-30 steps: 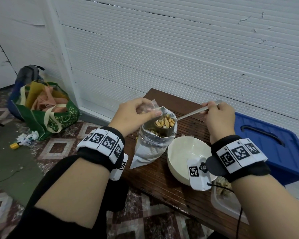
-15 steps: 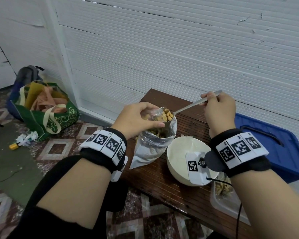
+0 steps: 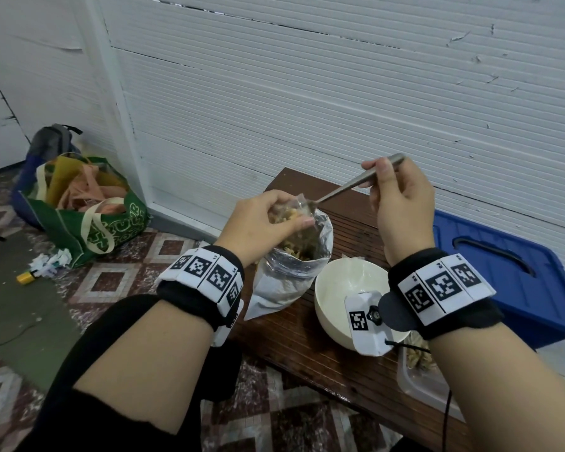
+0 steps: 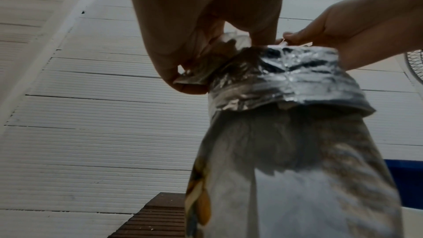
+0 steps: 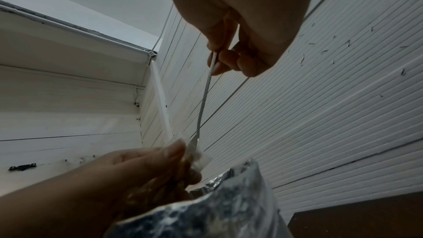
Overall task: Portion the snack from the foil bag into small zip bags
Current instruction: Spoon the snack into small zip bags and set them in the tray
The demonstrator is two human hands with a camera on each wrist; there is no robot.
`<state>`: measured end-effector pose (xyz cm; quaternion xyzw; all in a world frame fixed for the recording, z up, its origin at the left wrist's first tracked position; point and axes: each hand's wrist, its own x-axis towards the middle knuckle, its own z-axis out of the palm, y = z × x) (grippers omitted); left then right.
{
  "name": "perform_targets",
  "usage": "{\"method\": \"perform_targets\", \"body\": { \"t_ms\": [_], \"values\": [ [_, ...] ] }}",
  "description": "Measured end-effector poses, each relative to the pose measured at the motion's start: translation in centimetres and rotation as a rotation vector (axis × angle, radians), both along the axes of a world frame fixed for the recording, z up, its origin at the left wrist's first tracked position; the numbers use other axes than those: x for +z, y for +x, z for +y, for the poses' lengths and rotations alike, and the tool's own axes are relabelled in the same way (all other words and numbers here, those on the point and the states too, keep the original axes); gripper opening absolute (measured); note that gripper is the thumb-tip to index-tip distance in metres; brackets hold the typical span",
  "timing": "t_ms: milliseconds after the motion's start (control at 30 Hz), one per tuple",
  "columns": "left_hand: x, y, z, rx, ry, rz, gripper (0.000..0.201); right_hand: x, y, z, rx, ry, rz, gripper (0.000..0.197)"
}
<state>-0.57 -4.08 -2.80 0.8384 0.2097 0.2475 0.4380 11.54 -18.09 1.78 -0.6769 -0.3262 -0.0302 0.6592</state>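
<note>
Mostly hidden: spoon bowl inside left hand's zip bag.

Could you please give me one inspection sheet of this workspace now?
Surface: dark wooden table, slatted.
Job's things: foil bag upright, open; small zip bag above its mouth; spoon tipped into it.
Clutter: white bowl; clear container.
Grips: left hand pinches zip bag; right hand holds spoon.
Cables: black wire below right wrist.
Surroundings: blue bin; green tote; white wall.
</note>
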Motion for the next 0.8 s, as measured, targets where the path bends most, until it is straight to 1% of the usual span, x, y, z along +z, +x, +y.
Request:
{"method": "perform_targets", "body": {
  "t_ms": [67, 200, 333, 400, 467, 600, 667, 800],
  "values": [
    [0.1, 0.0, 0.1, 0.015, -0.004, -0.008, 0.031, 0.2, 0.4, -0.3, -0.047, 0.037, -0.03, 0.024],
    [0.0, -0.1, 0.3, 0.042, -0.025, -0.047, 0.028, 0.4, 1.1, -0.7, -0.184, 0.092, -0.048, 0.024],
    [-0.1, -0.2, 0.5, 0.06, -0.034, -0.068, 0.027, 0.1, 1.3, -0.9, -0.256, 0.06, -0.046, 0.027],
    [-0.1, -0.2, 0.6, 0.068, -0.042, -0.077, 0.03, -0.3, 1.2, -0.8, -0.267, 0.046, -0.059, 0.027],
    [-0.2, -0.2, 0.8, 0.07, -0.046, -0.078, 0.033, -0.8, 1.0, -0.7, -0.237, 0.004, -0.063, 0.025],
    [-0.5, 0.0, 0.9, 0.065, -0.033, -0.074, 0.032, -2.2, 0.2, -0.2, -0.108, -0.201, -0.148, 0.021],
    [-0.6, 0.1, 1.0, 0.072, -0.028, -0.074, 0.034, -3.0, -0.4, 0.1, -0.043, -0.311, -0.256, 0.019],
    [-0.8, 0.0, 1.1, 0.064, -0.042, -0.064, 0.037, -5.0, -1.1, 0.7, 0.062, -0.456, -0.494, 0.016]
  ]
}}
